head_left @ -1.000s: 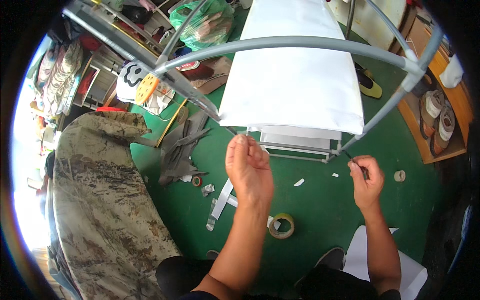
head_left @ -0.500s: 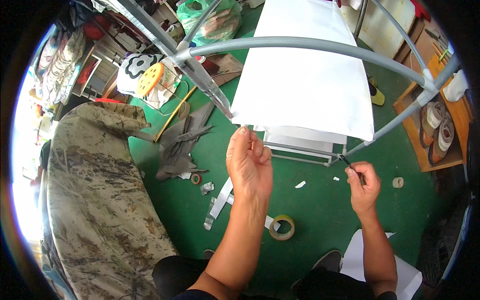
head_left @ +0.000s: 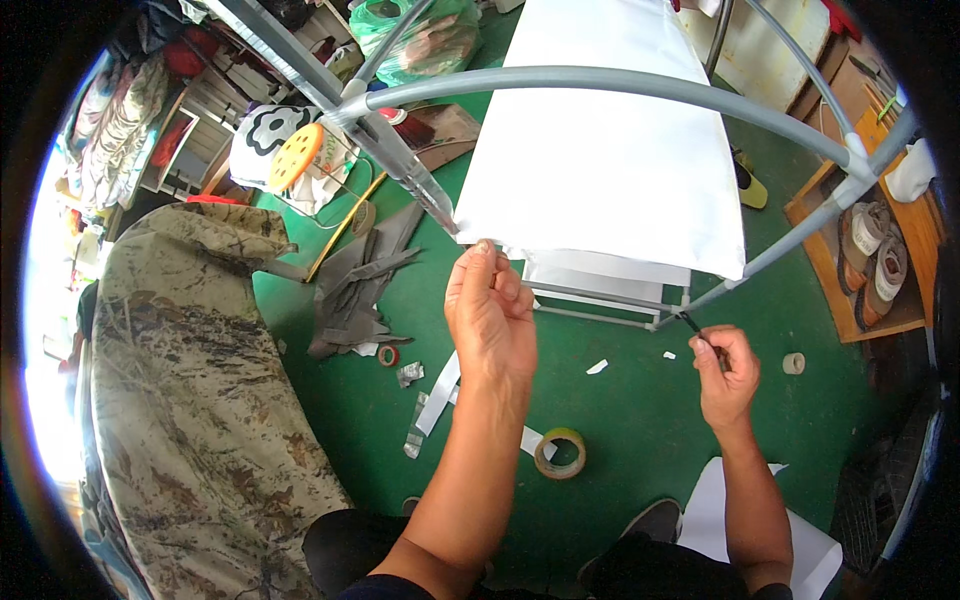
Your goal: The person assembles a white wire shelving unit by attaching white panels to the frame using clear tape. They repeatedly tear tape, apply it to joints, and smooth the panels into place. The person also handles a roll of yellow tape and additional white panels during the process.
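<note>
- The left hand [head_left: 490, 315] is raised, fingers pinched narrow on the lower corner of a white sheet [head_left: 610, 160] draped over a grey pipe frame [head_left: 600, 82].
- The right hand [head_left: 725, 365] is closed round a small dark tool [head_left: 690, 322], its tip touching the frame's slanted leg at the sheet's far lower corner.
- The sheet lies up and ahead of both hands, its long axis running away from the person; its lower edge spans between the two hands, the left nearer to it.
- On the green floor [head_left: 640, 430], a roll of tape [head_left: 560, 453] sits just below the left forearm, with grey scraps [head_left: 355, 290] and a camouflage cloth [head_left: 190, 400] off to the left.
- Compared with a second earlier, the left hand has climbed to the sheet's corner, and the right has moved up to the leg.
</note>
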`<control>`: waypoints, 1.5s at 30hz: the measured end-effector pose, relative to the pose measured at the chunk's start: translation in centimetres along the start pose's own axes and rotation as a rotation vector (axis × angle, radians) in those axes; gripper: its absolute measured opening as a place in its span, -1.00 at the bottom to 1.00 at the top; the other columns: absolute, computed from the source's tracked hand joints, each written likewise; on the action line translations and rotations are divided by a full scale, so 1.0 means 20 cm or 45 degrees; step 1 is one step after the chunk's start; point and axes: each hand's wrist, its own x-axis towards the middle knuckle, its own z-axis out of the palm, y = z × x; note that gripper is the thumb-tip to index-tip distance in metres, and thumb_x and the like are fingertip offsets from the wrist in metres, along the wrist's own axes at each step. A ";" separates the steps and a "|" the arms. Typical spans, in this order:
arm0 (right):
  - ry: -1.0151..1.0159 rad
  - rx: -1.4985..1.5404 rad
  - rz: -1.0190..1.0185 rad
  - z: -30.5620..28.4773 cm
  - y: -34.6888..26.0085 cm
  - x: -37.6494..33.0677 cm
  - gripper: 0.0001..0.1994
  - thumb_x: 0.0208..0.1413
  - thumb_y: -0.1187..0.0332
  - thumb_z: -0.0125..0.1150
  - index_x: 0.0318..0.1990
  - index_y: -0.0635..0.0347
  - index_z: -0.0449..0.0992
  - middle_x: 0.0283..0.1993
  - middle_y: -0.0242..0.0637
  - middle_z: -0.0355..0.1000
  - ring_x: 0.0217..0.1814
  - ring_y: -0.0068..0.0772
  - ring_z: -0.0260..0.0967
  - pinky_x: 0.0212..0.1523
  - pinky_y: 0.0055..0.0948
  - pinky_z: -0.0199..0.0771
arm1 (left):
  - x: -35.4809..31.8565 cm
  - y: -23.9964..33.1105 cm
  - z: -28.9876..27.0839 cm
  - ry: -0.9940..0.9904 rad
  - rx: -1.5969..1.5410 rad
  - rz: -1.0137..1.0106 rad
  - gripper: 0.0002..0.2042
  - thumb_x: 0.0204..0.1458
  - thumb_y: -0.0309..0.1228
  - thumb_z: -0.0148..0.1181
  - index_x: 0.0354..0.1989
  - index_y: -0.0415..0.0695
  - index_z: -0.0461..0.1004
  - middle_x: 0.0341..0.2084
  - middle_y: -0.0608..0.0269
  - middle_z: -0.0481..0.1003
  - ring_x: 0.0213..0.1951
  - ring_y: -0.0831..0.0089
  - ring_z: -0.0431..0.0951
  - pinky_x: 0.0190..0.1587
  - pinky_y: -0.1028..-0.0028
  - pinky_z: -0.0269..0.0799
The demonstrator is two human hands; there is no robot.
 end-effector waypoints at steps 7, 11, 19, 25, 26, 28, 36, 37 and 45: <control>-0.257 -0.117 -0.003 0.04 0.01 -0.02 -0.93 0.13 0.57 0.30 -0.30 0.31 0.50 -0.28 -0.26 0.49 -0.34 -0.49 0.42 -0.34 -0.51 0.42 | 0.01 0.00 0.01 0.040 0.015 0.067 -0.92 0.22 -0.41 0.25 -0.26 -0.09 0.48 -0.37 0.36 0.53 -0.43 0.64 0.45 -0.43 0.63 0.31; -0.635 -0.251 0.361 0.05 0.26 -0.16 -0.89 0.06 0.47 0.37 -0.26 0.27 0.62 -0.28 -0.18 0.51 -0.31 -0.23 0.49 -0.25 -0.34 0.47 | 0.03 -0.02 -0.01 -0.035 0.009 0.134 -0.93 0.23 -0.43 0.24 -0.22 -0.12 0.49 -0.33 0.34 0.52 -0.30 0.54 0.51 -0.32 0.58 0.43; -0.820 -0.787 0.008 0.03 0.29 -0.27 -0.67 0.04 0.34 0.41 -0.03 0.19 0.58 -0.11 -0.18 0.51 0.04 -0.05 0.43 0.01 -0.11 0.49 | 0.06 -0.07 -0.02 -0.061 -0.107 0.222 -0.95 0.26 -0.50 0.20 -0.24 -0.15 0.46 -0.35 0.26 0.55 -0.28 0.51 0.57 -0.18 0.56 0.55; -0.682 -0.521 -0.562 0.14 -0.28 0.04 -0.76 -0.03 0.41 0.45 -0.18 0.19 0.61 -0.25 -0.27 0.50 -0.21 -0.14 0.45 -0.26 -0.26 0.50 | 0.09 -0.08 -0.05 -0.140 -0.156 0.235 -0.94 0.25 -0.50 0.22 -0.27 -0.14 0.46 -0.36 0.26 0.55 -0.27 0.50 0.57 -0.19 0.56 0.56; -0.589 -0.489 -0.692 0.16 -0.40 0.10 -0.76 -0.06 0.42 0.47 -0.20 0.18 0.61 -0.28 -0.30 0.49 -0.25 -0.18 0.44 -0.31 -0.30 0.48 | 0.09 -0.08 -0.06 -0.153 -0.159 0.236 -0.94 0.25 -0.49 0.22 -0.27 -0.14 0.46 -0.36 0.26 0.55 -0.28 0.50 0.57 -0.19 0.56 0.56; -0.411 -0.471 -0.916 0.24 -0.59 0.24 -0.76 -0.12 0.43 0.49 -0.25 0.16 0.61 -0.30 -0.34 0.46 -0.29 -0.24 0.41 -0.37 -0.34 0.43 | 0.10 -0.07 -0.08 -0.177 -0.179 0.237 -0.93 0.25 -0.49 0.22 -0.28 -0.15 0.47 -0.36 0.27 0.55 -0.28 0.51 0.56 -0.20 0.57 0.56; -0.323 -0.578 -1.086 0.65 -0.72 0.64 -0.86 -0.08 0.43 0.38 -0.31 0.14 0.63 -0.38 -0.39 0.35 -0.30 -0.29 0.34 -0.33 -0.33 0.42 | 0.11 -0.09 -0.05 -0.194 -0.454 -0.019 -0.90 0.25 -0.44 0.25 -0.27 -0.16 0.47 -0.36 0.32 0.54 -0.31 0.54 0.54 -0.18 0.58 0.54; -0.329 -0.572 -1.094 0.68 -0.71 0.64 -0.87 -0.09 0.44 0.38 -0.32 0.15 0.63 -0.37 -0.39 0.36 -0.30 -0.30 0.34 -0.34 -0.33 0.42 | 0.13 -0.09 -0.06 -0.212 -0.489 -0.046 -0.90 0.25 -0.43 0.25 -0.27 -0.16 0.48 -0.36 0.32 0.54 -0.31 0.54 0.54 -0.19 0.58 0.54; -0.229 -0.708 -1.166 0.73 -0.70 0.60 -0.92 -0.05 0.48 0.40 -0.36 0.17 0.64 -0.37 -0.41 0.34 -0.31 -0.32 0.32 -0.35 -0.34 0.37 | 0.17 -0.08 -0.03 -0.207 -0.622 -0.230 -0.94 0.25 -0.53 0.15 -0.16 -0.13 0.44 -0.33 0.32 0.52 -0.34 0.56 0.50 -0.24 0.58 0.51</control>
